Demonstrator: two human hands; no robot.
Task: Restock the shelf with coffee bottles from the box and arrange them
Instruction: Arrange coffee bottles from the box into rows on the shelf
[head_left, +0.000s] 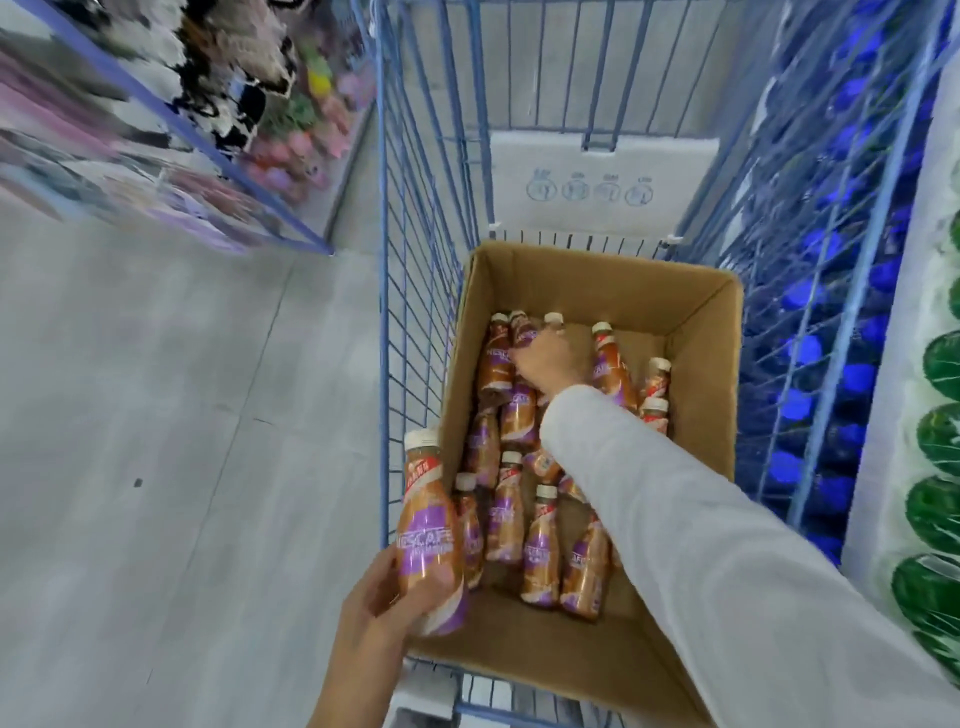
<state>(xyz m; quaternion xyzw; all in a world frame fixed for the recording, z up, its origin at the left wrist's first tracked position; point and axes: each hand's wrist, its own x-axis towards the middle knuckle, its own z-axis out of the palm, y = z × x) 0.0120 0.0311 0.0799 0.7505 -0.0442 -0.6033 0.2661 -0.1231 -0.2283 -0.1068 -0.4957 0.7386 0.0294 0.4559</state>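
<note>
An open cardboard box (706, 374) sits inside a blue wire cart and holds several brown-and-purple coffee bottles (540, 545) lying loosely. My left hand (379, 603) grips one coffee bottle (428, 535) upright over the box's near left corner. My right hand (545, 358) reaches deep into the box, its fingers curled round a bottle (524, 332) at the far left. The white sleeve of my right arm hides part of the box's contents.
The blue wire cart (410, 291) surrounds the box, with a white carton (597, 176) behind it. Blue-capped bottles (841, 312) and green bottles (940, 509) fill the shelving on the right. A blurred display rack (171, 130) stands at the upper left over grey floor (182, 441).
</note>
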